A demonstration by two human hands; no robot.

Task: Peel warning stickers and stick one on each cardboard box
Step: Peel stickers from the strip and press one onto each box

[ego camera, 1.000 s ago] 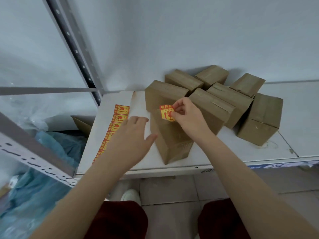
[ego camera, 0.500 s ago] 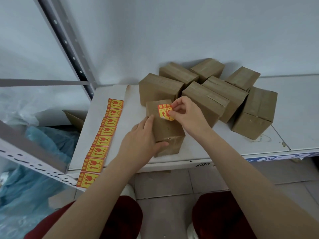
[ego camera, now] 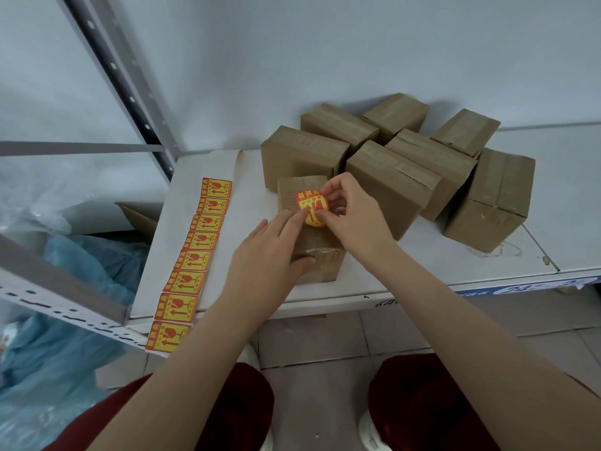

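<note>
A small brown cardboard box [ego camera: 299, 190] lies near the front edge of the white shelf [ego camera: 406, 281]. Over its top is a curled red-and-yellow warning sticker [ego camera: 309, 205]. My right hand [ego camera: 351, 216] pinches the sticker's right edge. My left hand [ego camera: 270, 252] rests on the box's left side, fingertips touching the sticker's lower left and thumb against the box's front. A strip of several more warning stickers [ego camera: 195, 255] runs along the shelf's left side and overhangs the front edge.
Several more taped cardboard boxes [ego camera: 406, 170] are piled behind and to the right, against the wall. A grey metal rack upright [ego camera: 130, 92] rises at the left. Blue plastic bags [ego camera: 81, 271] lie below left. My knees in dark red are at the bottom.
My left hand slid from reaching toward the box to resting on it, and its fingers now touch the sticker. The right hand has kept the sticker over the box top.
</note>
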